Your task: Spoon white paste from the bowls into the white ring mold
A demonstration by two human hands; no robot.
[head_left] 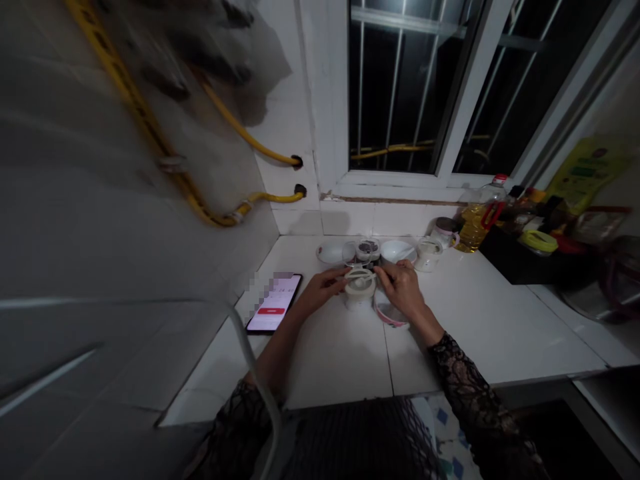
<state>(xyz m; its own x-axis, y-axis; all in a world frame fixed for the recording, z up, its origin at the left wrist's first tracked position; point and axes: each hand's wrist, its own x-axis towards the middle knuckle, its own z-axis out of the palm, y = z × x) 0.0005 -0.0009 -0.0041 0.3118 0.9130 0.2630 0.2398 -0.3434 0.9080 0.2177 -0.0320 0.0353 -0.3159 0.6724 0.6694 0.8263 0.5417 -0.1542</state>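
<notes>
A small pale jar (359,299) with a wide rim stands on the white counter between my hands. Across its top lies a thin pale strip (361,275), perhaps a spoon; its exact kind is too small to tell. At the jar's left side, my left hand (324,291) has its fingers closed at one end of the strip. My right hand (401,288) pinches the other end. Under the right hand, partly hidden, is a dish with a pink rim (393,319). Just behind the jar stands a container with dark contents (369,247).
White bowls (330,254) flank the dark-filled container. To the right are a lidded jar (429,255), a mug (445,233), an oil bottle (473,223) and a black box (510,259) of condiments. A lit phone (275,303) lies left. Yellow hose (185,180) runs along the wall.
</notes>
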